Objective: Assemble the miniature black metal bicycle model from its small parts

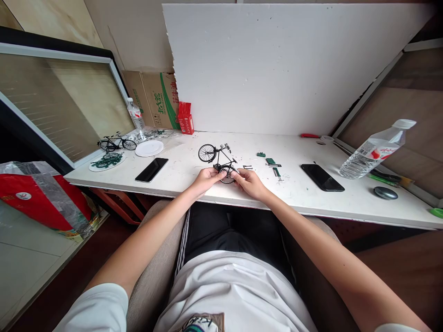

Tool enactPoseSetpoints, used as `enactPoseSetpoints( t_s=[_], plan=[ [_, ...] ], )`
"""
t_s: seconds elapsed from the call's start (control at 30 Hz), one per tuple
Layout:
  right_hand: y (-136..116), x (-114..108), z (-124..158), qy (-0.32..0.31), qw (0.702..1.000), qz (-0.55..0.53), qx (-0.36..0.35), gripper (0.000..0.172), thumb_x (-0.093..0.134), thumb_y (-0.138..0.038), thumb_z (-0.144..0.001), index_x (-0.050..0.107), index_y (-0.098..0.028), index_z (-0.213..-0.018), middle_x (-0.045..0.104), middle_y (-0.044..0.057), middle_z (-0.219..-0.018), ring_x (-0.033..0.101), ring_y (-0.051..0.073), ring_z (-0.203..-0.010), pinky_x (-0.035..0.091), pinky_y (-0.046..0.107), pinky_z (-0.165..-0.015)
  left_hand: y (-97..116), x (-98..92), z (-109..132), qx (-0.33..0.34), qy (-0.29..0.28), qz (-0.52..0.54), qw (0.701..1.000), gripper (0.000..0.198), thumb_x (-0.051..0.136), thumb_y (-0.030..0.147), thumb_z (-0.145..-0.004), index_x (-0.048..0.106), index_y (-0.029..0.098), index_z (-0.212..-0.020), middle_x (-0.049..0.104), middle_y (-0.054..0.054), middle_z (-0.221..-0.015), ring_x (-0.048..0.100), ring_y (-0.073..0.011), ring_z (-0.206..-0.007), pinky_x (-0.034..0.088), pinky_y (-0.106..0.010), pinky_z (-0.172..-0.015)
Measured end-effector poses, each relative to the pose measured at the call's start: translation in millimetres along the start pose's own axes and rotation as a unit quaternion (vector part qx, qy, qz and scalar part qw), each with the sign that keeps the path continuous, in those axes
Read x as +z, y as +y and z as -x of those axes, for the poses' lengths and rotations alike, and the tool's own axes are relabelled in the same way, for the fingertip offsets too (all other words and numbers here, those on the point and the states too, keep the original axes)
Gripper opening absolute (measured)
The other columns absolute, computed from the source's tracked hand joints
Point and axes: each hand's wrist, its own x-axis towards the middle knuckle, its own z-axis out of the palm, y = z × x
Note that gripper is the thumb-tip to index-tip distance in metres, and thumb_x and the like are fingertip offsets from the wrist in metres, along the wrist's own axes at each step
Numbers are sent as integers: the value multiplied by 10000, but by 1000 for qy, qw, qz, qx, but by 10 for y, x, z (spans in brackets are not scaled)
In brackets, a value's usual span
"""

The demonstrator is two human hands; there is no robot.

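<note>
A small black model bicycle [218, 159] stands on the white table [194, 180] near its front edge. My left hand [206, 178] pinches it at the near wheel from the left. My right hand [249, 181] pinches the same wheel from the right. Both hands rest on the tabletop with fingers closed on the model. Small green and black parts [273, 165] lie just right of the bicycle.
Two dark phones [151, 169] [322, 177] lie on either side. A clear water bottle [375, 150] lies tilted at right beside a grey puck [385, 192]. At left stand a second model bicycle [116, 142], white plates [149, 148], a bottle [135, 114], a red box [186, 119].
</note>
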Motion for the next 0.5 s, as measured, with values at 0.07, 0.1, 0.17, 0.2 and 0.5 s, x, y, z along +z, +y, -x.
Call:
enactPoseSetpoints(
  t_s=[0.07, 0.1, 0.17, 0.2, 0.5],
  plan=[
    [3, -8, 0, 2, 999, -32, 16, 524, 634, -723, -984, 656, -218, -847, 669, 10, -754, 563, 156, -615, 479, 302, -599, 3, -14, -7, -11, 8, 16, 1000, 504, 952, 506, -768, 794, 123, -1055, 834, -149, -1092, 793, -265, -1001, 613, -433, -964],
    [6, -11, 0, 3, 999, -48, 21, 510, 663, -718, -968, 668, -217, -873, 688, 16, -790, 568, 151, -607, 494, 303, -598, 5, -21, -11, -17, 13, 24, 999, 508, 960, 506, -757, 790, 122, -1043, 835, -150, -1085, 795, -265, -999, 614, -434, -964],
    [13, -16, 0, 3, 997, -71, 24, 488, 716, -700, -938, 691, -214, -911, 712, 29, -860, 585, 146, -615, 522, 308, -610, 12, -36, -19, -29, 20, 40, 999, 508, 973, 504, -735, 786, 120, -1011, 836, -145, -1061, 798, -260, -992, 615, -431, -966],
    [15, -18, 0, 2, 997, -77, 25, 481, 733, -691, -929, 699, -212, -915, 715, 33, -877, 592, 147, -623, 531, 311, -616, 16, -42, -22, -32, 20, 47, 998, 506, 978, 501, -728, 785, 119, -998, 836, -143, -1051, 798, -257, -988, 616, -427, -965],
    [6, -33, 4, 2, 998, -61, 20, 472, 736, -680, -928, 750, -208, -930, 744, 44, -902, 600, 152, -654, 517, 309, -628, 37, -65, -20, -27, 1, 66, 997, 481, 971, 495, -744, 799, 119, -990, 830, -142, -1053, 790, -242, -974, 622, -401, -945]
  ],
)
